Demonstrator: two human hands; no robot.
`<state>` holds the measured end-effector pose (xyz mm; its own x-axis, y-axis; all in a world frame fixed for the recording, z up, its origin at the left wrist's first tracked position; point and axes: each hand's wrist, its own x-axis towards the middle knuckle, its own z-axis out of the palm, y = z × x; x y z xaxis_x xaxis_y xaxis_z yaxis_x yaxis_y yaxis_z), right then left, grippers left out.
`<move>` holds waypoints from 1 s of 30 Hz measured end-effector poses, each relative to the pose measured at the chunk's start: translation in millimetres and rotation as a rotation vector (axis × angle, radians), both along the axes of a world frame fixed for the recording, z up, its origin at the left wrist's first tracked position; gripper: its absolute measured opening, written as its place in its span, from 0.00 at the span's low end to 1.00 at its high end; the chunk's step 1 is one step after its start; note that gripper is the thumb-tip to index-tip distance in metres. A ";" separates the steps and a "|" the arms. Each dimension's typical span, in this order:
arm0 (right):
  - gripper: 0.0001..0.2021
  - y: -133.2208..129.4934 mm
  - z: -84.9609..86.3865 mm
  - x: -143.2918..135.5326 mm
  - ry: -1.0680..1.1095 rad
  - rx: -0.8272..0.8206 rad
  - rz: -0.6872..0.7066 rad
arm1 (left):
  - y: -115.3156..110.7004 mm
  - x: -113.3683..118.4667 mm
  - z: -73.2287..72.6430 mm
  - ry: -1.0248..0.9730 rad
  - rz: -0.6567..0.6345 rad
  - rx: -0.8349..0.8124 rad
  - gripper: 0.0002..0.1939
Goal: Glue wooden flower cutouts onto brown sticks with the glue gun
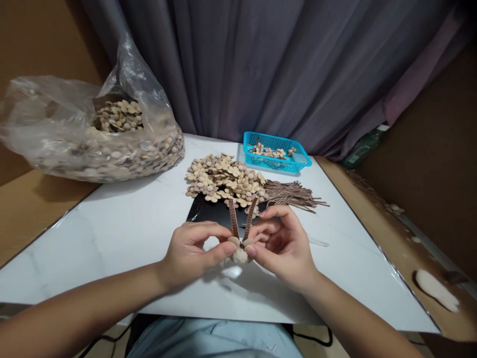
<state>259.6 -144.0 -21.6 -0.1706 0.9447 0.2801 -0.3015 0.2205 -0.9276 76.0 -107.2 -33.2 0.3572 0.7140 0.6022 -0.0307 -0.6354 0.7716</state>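
on the left of the white table (pixel 134 233), we have a clear bag (pixel 48 109), its side gaping, filled with pale flowers (pixel 121 119). at the far edge, our blue basket (pixel 274 163) holds a loose layer of similar flowers and some thin dark strips, too small for us to make out well. nearer to us, a heap (pixel 227 179) of flowers covers the back part of a black sheet (pixel 208 211), and just beside it, on the right, lies a bundle of brown strings (pixel 294 194). a curtain (pixel 238 59) hangs behind it all, and a green bottle (pixel 363 146) leans beyond the table's right side. our fingers hide part of the piece (pixel 240 255), which we hold up over the near part of the table, in front of the sheet. our left hand (pixel 196 251) pinches one side of it between thumb and forefinger; our right hand (pixel 286 251) pinches the other, its remaining fingers loosely curled. its fuzzy ball faces us, while two checked ribbons (pixel 233 219) point away toward the heap, spreading in a narrow v, the long axis running away from us.
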 end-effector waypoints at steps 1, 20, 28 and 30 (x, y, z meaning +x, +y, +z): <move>0.21 -0.5 0.5 0.1 0.004 -0.006 0.004 | -0.3 0.1 0.2 -0.006 -0.012 -0.015 0.01; 0.17 -14.3 3.7 -0.6 -0.068 0.163 -0.029 | -9.5 -0.8 3.1 -0.175 -0.176 -0.086 0.06; 0.20 -14.5 -0.2 3.6 -0.196 0.332 -0.052 | -9.1 0.1 11.1 -0.083 -0.135 -0.108 0.05; 0.22 -13.8 -1.5 5.6 -0.213 0.330 -0.029 | -8.7 -0.1 10.6 -0.111 -0.124 -0.060 0.02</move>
